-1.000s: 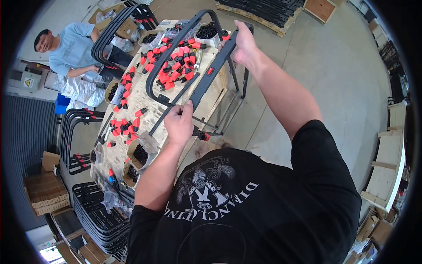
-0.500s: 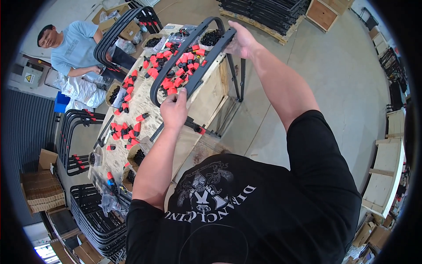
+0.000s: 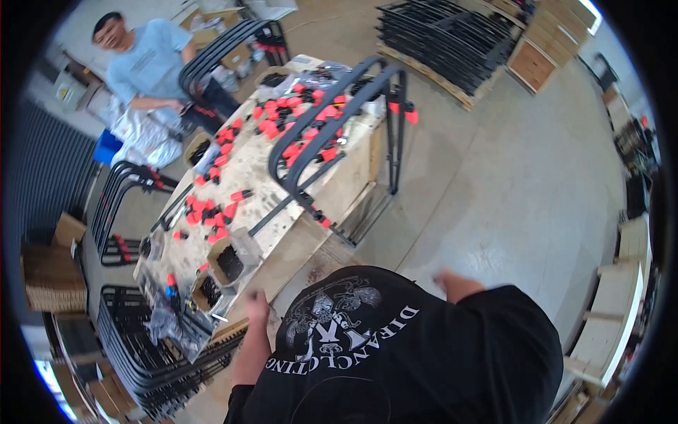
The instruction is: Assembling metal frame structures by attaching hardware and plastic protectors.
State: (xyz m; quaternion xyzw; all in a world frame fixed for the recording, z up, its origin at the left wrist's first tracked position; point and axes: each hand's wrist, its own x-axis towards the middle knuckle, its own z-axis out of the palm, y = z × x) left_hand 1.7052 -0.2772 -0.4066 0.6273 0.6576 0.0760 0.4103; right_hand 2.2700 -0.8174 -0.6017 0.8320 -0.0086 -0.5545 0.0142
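My left hand (image 3: 257, 305) hangs beside the near edge of the wooden worktable (image 3: 279, 237), its fingers smeared by motion. To the right of my torso is my right hand (image 3: 450, 283), also blurred, over the floor and away from any object. Whether the fingers of either are open or closed does not show. Ahead of them, two black U-shaped tube frames (image 3: 305, 157) rest side by side over the table's edge, their legs hanging down, some with red end pieces (image 3: 412, 114). Many red-and-black plastic fittings (image 3: 272, 127) lie loose on the tabletop.
Boxes of small black parts (image 3: 229, 261) stand at the table's near end. Across the table a co-worker (image 3: 152, 67) stands beside more black frames (image 3: 226, 49). Stacked black frames (image 3: 152, 346) sit at lower left; a loaded pallet (image 3: 445, 49) stands beyond, on concrete floor (image 3: 480, 184).
Both hands have let go of the black tube frame and drawn back toward my body. The frame now rests on the table edge. My view has shifted.
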